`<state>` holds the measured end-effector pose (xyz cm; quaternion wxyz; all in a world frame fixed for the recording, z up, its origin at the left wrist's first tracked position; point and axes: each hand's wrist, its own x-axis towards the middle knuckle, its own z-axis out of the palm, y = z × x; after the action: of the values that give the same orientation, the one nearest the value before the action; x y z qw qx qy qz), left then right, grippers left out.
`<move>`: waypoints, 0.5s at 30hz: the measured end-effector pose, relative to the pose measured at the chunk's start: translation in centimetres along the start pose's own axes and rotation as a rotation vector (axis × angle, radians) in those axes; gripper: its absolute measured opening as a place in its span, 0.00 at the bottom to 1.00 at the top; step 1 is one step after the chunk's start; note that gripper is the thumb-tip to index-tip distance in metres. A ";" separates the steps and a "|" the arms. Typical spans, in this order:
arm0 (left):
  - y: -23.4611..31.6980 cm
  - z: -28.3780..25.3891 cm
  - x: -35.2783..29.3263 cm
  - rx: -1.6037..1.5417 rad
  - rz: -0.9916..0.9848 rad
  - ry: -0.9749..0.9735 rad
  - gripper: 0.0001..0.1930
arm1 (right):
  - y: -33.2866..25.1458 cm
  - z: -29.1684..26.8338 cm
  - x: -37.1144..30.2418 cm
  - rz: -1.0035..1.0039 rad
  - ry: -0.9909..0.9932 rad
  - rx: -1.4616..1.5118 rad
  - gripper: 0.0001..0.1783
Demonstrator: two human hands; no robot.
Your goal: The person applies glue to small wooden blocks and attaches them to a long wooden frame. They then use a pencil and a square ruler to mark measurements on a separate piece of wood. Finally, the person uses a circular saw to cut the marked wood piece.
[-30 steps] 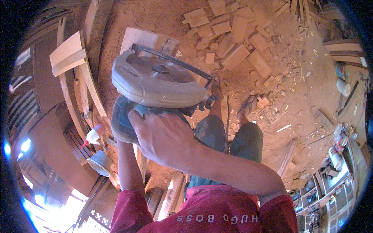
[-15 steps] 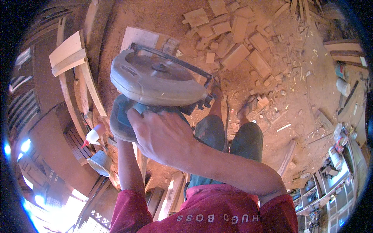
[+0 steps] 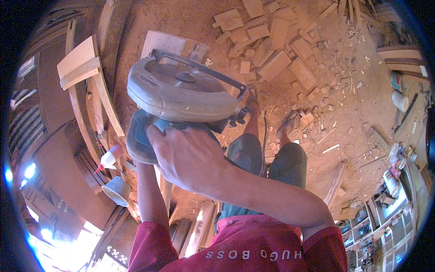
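The sawdust-covered floor (image 3: 362,149) takes up most of the view, strewn with wood offcuts (image 3: 276,63) beyond the person's sandalled feet. At the left, curved wooden frame pieces (image 3: 81,68) lean together, with a pale board (image 3: 165,43) lying just past the tool.

The circular saw (image 3: 181,93) sits in the middle of the view, over the person's lap, its round grey blade guard uppermost and its blue-green body below. The right hand (image 3: 190,158) is closed over the saw's rear handle, fingers wrapped tight around it. The left forearm rises under the saw body; the left hand is hidden behind the tool, so whether it grips or merely props cannot be told.

Near the left elbow stand a small glue bottle (image 3: 108,158) with a red tip and a white cup (image 3: 117,190).

To handle the saw well, it looks wise to keep the right grip firm, keep the hidden hand clear of the blade side, and hold the cord, which seems to trail past the knees, away from the cut line.
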<state>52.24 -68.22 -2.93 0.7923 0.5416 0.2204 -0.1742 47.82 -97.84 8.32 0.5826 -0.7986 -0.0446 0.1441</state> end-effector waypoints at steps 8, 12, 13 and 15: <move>0.5 1.4 -0.3 -0.260 -0.102 0.083 0.20 | 0.2 0.3 0.2 -0.037 0.054 -0.002 0.14; 0.2 0.9 -0.2 0.224 0.043 -0.014 0.17 | 0.1 0.2 0.3 -0.022 0.027 -0.017 0.15; 0.1 1.0 -0.3 0.273 0.050 -0.025 0.16 | 0.1 0.2 0.4 -0.021 0.030 -0.017 0.15; -0.1 1.3 -0.5 0.346 0.062 -0.042 0.15 | 0.0 0.1 0.4 -0.020 0.036 -0.017 0.15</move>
<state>51.93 -69.43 -2.36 0.6967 0.6727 0.1537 -0.1961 48.17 -97.62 8.19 0.5780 -0.8055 -0.0432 0.1236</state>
